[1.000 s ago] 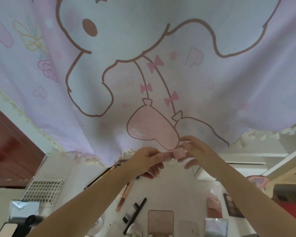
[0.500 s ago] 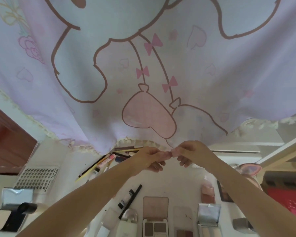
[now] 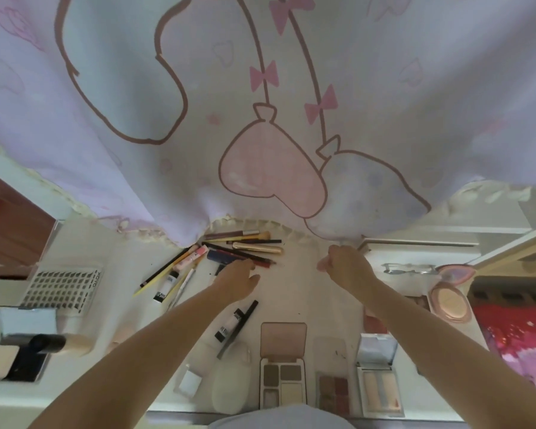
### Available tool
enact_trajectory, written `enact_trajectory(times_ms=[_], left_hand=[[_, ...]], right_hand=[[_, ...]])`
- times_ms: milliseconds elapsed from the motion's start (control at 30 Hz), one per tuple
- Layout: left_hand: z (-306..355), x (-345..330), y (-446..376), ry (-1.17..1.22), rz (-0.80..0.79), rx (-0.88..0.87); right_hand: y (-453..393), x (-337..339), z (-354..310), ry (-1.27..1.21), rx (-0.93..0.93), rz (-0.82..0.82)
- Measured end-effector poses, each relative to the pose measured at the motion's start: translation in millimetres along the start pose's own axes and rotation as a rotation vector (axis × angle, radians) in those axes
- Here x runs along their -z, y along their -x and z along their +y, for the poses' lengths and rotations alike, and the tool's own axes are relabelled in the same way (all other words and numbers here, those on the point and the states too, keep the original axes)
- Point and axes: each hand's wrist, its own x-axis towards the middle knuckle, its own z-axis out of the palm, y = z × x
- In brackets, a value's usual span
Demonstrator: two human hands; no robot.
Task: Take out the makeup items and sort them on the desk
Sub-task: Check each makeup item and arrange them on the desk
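While the pencils and brushes (image 3: 242, 247) lie heaped at the far middle of the bench (image 3: 294, 283), the left hand (image 3: 239, 278) reaches loosely open toward them; the right hand (image 3: 347, 267) is curled, its contents unclear. Sorting looks underway; next, pick one out.

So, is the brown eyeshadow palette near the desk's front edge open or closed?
Open: the eyeshadow palette shows its colour pans, with its lid raised behind them.
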Motion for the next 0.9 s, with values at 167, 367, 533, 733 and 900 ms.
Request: enact_trajectory(times_ms=[167,367,533,733,900], left_hand=[[-20.2,-12.2,-1.2,-0.086,-0.028,0.022],[-28.9,-19.9,4.5,-0.161,-0.079,0.004],[-31.0,-21.1,11.6,-0.201,-0.050,-0.021],[-44.7,-32.0,30.9,-0.257,-0.028,0.042],[-53.3,-48.0,39.5,-0.292,-0.083,0.084]], right_hand=[[-14.5,0.2,-10.4,0.126,-0.051,0.007],[-16.7,8.4,-16.0,0.313,-0.070,0.006],[-7.8,3.1,-15.9,0.204,-0.080,0.002],[20.2,-7.6,-25.8,0.335,0.007,-0.029],[29.9,-24.6,-41.9,0.293,0.150,-0.065]])
